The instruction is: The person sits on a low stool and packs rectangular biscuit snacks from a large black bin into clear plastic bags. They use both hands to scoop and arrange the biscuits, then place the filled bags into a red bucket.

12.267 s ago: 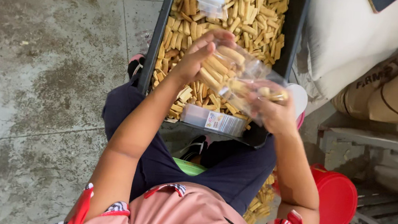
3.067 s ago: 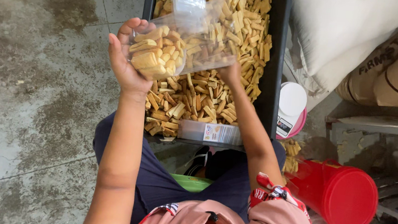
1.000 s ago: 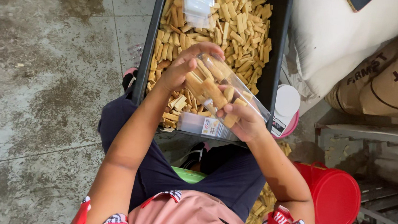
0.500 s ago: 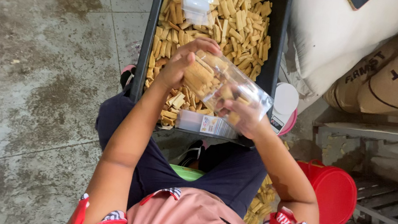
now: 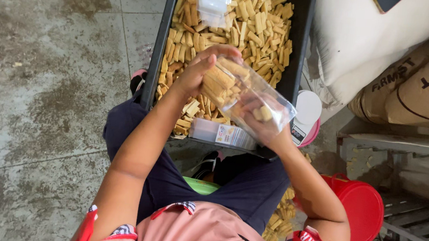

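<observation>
While the clear bag [image 5: 250,95] of biscuit sticks is held up over the near end of the black tray [image 5: 160,43], its left end is gripped by the left hand [image 5: 198,72], fingers curled tight around it. Its right end is pinched by the right hand [image 5: 263,127]. Loose biscuit sticks [image 5: 244,19] are piled in the tray. A red bucket [image 5: 359,210] is seen far right.

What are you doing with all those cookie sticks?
A seated person holds a clear plastic bag of tan biscuit sticks over a black crate heaped with loose sticks. The left hand wraps around the filled end of the bag, and the right hand grips its other end from below. A stack of empty bags lies on the loose sticks, and a small scale and a red bucket sit to the right.
</observation>
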